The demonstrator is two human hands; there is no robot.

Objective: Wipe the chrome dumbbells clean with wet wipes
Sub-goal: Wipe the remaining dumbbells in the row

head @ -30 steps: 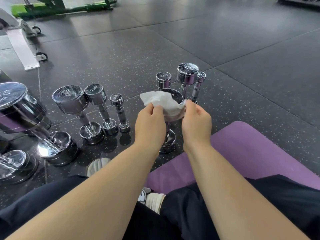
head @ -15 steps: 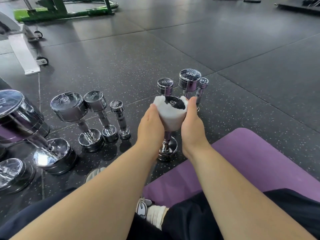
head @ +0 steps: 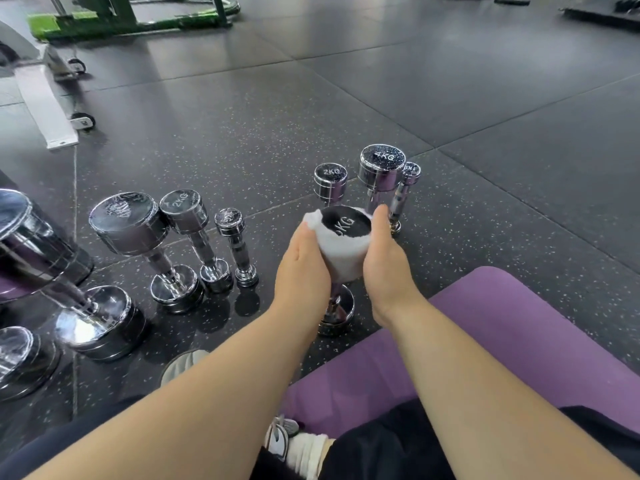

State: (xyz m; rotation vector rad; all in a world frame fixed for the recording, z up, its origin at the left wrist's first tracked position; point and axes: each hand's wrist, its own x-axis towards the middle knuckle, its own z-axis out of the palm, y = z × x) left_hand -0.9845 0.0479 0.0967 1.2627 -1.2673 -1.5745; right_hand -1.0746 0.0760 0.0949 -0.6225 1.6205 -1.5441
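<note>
Head view. Since a second ago the wipe [head: 341, 258] has come off the top of the dumbbell [head: 336, 311], where it sat bunched, and now sits as a collar round the side of the upper head. The top face is bare. Both hands have dropped from the rim to the sides.

The left hand [head: 301, 268] and right hand [head: 384, 268] cup the wrapped head from either side, thumbs up along the wipe. The fingers curl round the far side out of sight, so both hands grasp the wipe against the chrome. The dumbbell stands upright on the floor [head: 242, 133], its lower head just beside the edge of the purple mat [head: 519, 323], between the forearms.

The step in hand looks like wiping the upper head's side wall. Next would likely be a twist of the collar round the head, then a slide down to the handle and lower head. That needs the dumbbell kept from tipping.

The bare top face reads "KG" after a digit that looks like 2. Behind it, the rear dumbbell [head: 330, 178] reads "2KG" and the bigger one [head: 382, 168] seems to read "4KG". In the left row, the middle one [head: 183, 211] reads "2KG". Other faces are too blurred to read.
</note>
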